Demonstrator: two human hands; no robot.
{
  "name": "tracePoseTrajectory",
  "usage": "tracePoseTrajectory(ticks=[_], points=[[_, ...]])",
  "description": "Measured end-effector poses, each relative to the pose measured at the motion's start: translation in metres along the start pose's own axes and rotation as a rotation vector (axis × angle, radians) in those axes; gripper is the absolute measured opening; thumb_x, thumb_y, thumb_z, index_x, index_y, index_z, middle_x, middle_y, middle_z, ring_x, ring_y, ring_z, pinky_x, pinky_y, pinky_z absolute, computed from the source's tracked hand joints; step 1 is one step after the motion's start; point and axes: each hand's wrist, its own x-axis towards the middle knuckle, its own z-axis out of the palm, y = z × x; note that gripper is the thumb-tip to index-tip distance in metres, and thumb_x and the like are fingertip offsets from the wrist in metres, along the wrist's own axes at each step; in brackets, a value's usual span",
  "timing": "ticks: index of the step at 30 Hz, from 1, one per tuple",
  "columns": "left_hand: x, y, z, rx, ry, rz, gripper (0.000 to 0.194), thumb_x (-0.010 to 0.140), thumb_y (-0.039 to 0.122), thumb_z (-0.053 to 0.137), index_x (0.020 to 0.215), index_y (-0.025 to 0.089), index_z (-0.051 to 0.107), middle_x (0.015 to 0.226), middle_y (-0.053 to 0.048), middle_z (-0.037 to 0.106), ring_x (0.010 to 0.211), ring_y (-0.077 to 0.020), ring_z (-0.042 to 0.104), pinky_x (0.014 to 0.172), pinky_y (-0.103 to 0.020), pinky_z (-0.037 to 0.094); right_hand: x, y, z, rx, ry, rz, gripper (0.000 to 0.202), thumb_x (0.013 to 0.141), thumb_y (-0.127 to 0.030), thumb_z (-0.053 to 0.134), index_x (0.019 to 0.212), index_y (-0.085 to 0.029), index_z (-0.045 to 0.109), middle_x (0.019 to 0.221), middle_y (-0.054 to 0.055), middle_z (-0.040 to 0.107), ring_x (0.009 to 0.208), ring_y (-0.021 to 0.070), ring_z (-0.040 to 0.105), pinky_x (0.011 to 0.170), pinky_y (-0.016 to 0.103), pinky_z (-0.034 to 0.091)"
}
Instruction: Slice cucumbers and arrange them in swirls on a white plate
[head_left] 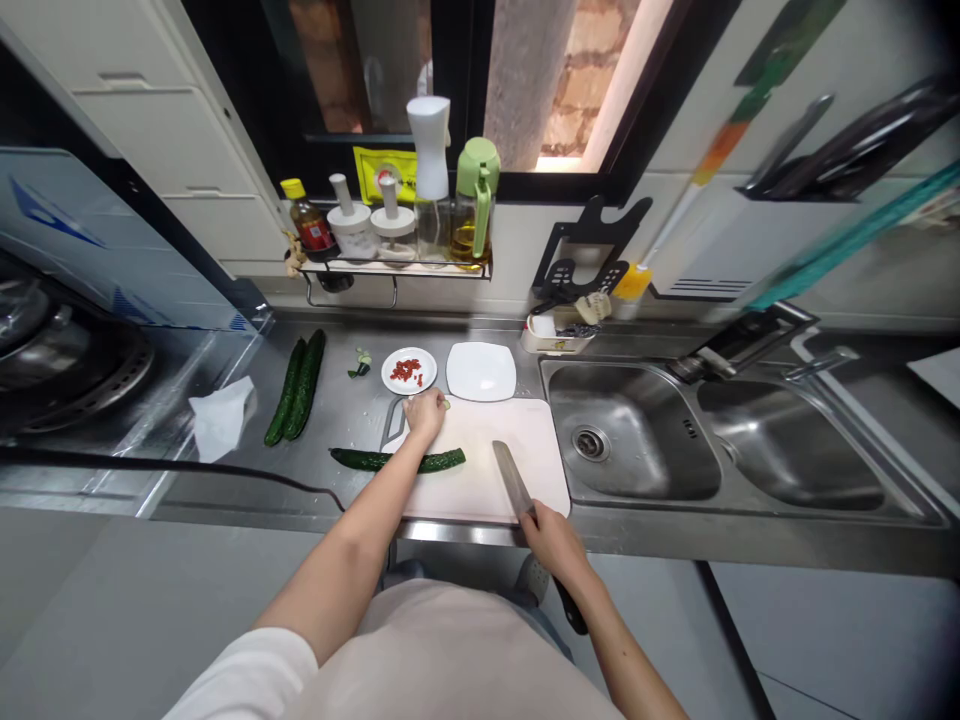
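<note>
My right hand (555, 545) grips a kitchen knife (512, 478) by its black handle, the blade slanting over the right part of the white cutting board (480, 500). At the board's far left, my left hand (426, 415) is closed, with a small pale green bit, apparently cucumber, at its fingertips. Under my left forearm lies a cucumber (444, 461), its stem end past the board's left edge and its other end on the board. Just beyond that hand are a small white plate of red chopped pieces (406, 371) and a bare white square plate (481, 371).
Two whole cucumbers (296, 388) and some green scraps (361, 363) lie on the steel counter to the left. A double sink (637, 430) is at the right. Behind stands a rack (397, 268) of seasoning jars and bottles. A dark cable (187, 465) crosses the left counter.
</note>
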Motion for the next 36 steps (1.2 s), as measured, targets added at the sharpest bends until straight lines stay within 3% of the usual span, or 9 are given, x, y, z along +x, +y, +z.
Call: tracePoseTrajectory(ticks=[8,12,20,26,30,36], points=[[-0.005,-0.001,0.0,-0.005,0.014,0.024,0.022,0.085,0.027,0.052,0.097,0.026,0.071,0.106,-0.007,0.07,0.105,-0.0254,0.058,0.094,-0.04,0.032,0.002,-0.001,-0.001,0.018,0.009,-0.019,0.027,0.094,-0.029,0.036,0.097,-0.019,0.06,0.095,0.009,0.07,0.089,0.0196,0.063,0.062,0.026,0.028],[-0.008,-0.005,-0.005,-0.119,0.07,-0.074,0.026,0.087,0.025,0.048,0.101,0.027,0.07,0.108,-0.005,0.071,0.104,-0.0238,0.059,0.093,-0.038,0.035,0.004,-0.002,0.0,0.015,0.007,-0.012,0.028,0.094,-0.029,0.035,0.098,-0.018,0.061,0.096,0.01,0.07,0.089,0.0201,0.063,0.062,0.026,0.028],[-0.035,-0.026,-0.019,-0.227,0.08,-0.109,0.024,0.085,0.027,0.053,0.104,0.028,0.068,0.102,-0.002,0.071,0.099,-0.0213,0.061,0.087,-0.033,0.041,0.01,-0.007,-0.002,0.014,-0.008,-0.036,0.028,0.094,-0.029,0.036,0.1,-0.017,0.061,0.097,0.01,0.07,0.091,0.0201,0.063,0.064,0.026,0.029],[-0.07,-0.037,-0.021,-0.17,0.039,0.08,0.022,0.087,0.027,0.053,0.101,0.025,0.069,0.101,-0.003,0.069,0.09,-0.0176,0.061,0.086,-0.03,0.042,0.014,-0.015,-0.003,0.015,-0.006,-0.058,0.027,0.094,-0.029,0.036,0.099,-0.017,0.061,0.097,0.01,0.07,0.09,0.019,0.063,0.064,0.025,0.029],[-0.094,-0.039,-0.015,-0.096,0.028,0.264,0.019,0.088,0.029,0.053,0.096,0.026,0.07,0.099,-0.004,0.068,0.098,-0.0194,0.06,0.09,-0.032,0.04,0.015,-0.021,-0.003,0.028,-0.015,-0.068,0.03,0.093,-0.029,0.034,0.102,-0.018,0.061,0.099,0.01,0.069,0.09,0.02,0.062,0.064,0.025,0.03],[-0.113,-0.038,-0.011,-0.042,0.032,0.334,0.02,0.091,0.031,0.051,0.094,0.025,0.069,0.099,-0.005,0.068,0.098,-0.0197,0.058,0.089,-0.035,0.037,0.013,-0.029,-0.008,0.017,-0.025,-0.073,0.028,0.094,-0.029,0.036,0.101,-0.018,0.061,0.099,0.01,0.069,0.092,0.0195,0.062,0.064,0.025,0.029]])
